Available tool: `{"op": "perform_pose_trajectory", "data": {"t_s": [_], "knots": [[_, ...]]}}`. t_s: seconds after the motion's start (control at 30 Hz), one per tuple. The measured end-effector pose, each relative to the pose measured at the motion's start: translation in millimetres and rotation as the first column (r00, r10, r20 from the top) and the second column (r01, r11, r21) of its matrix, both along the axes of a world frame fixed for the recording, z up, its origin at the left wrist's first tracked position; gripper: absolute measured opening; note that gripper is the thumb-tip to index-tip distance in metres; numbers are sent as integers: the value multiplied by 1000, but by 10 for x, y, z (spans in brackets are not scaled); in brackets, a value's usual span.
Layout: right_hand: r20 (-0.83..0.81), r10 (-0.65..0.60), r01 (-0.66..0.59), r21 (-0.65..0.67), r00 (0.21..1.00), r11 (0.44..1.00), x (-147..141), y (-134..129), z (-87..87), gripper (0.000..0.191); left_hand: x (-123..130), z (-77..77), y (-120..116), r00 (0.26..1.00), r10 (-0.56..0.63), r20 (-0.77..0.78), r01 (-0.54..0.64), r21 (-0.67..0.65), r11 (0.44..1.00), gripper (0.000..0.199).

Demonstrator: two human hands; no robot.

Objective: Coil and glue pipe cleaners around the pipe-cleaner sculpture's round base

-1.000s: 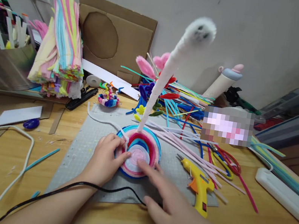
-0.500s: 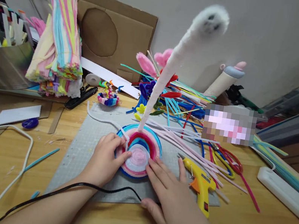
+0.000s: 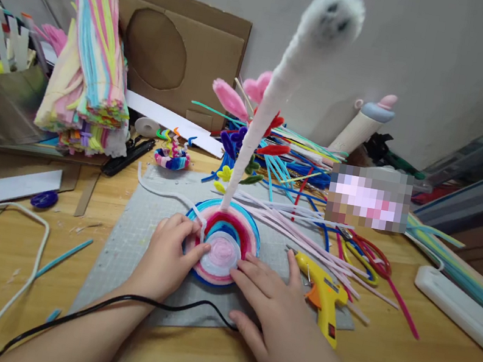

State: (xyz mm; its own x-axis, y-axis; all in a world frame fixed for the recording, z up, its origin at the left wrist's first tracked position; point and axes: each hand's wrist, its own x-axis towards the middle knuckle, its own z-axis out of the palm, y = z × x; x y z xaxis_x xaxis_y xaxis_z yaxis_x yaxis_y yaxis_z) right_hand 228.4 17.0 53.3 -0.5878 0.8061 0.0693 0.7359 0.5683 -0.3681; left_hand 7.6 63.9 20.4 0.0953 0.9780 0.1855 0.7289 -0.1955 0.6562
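A round base (image 3: pixel 254 225) of coiled blue, pink and red pipe cleaners lies on the grey cutting mat (image 3: pixel 116 265). On its near part sits a pale pink and white coil (image 3: pixel 221 253). My left hand (image 3: pixel 166 258) is closed at the left side of the base, pinching a white pipe cleaner (image 3: pixel 169 195) whose free end curves off to the left; its thumb touches the coil. My right hand (image 3: pixel 271 303) has its fingers stretched out, the tips resting on the right edge of the coil and base. A tall white fuzzy stalk (image 3: pixel 255 134) rises from the far side.
A yellow glue gun (image 3: pixel 328 294) lies right of my right hand. A black cable (image 3: pixel 129 298) crosses my left forearm. Loose pink pipe cleaners (image 3: pixel 298 230), scissors (image 3: pixel 367 258) and a small colourful ring (image 3: pixel 172 159) lie behind. A cardboard sheet (image 3: pixel 213 46) leans on the wall.
The whole view has shifted slightly, with things sitting a little further left. Both hands keep nearly the same hold and place on the base.
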Motion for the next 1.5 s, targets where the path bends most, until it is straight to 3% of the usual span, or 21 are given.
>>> {"op": "perform_pose_trajectory", "data": {"t_s": [0.47,0.7,0.8,0.9,1.0,1.23,1.5], "knots": [[132,107,-129,166,985,978,-111,50,-40,34,-6,-45,7,1000,5,-13,-4,13,1000,13],[29,40,-40,-24,999,999,-29,80,70,29,-2,-60,-8,999,51,13,-51,37,998,18],[5,-1,1,-75,1000,997,-18,88,88,40,-7,-61,-9,999,46,12,-46,43,998,17],[62,91,-84,-104,994,991,-72,98,47,56,-14,-69,-5,999,32,7,-32,58,998,15],[93,165,-153,-121,982,981,-137,115,-43,59,-22,-79,2,1000,21,-2,-21,60,998,14],[109,115,-104,-97,987,990,-183,109,-186,77,-23,-82,9,1000,12,-10,-12,68,998,15],[129,127,-117,-82,983,990,-208,115,-155,89,-19,-51,2,1000,19,-13,-18,63,998,13]]}}
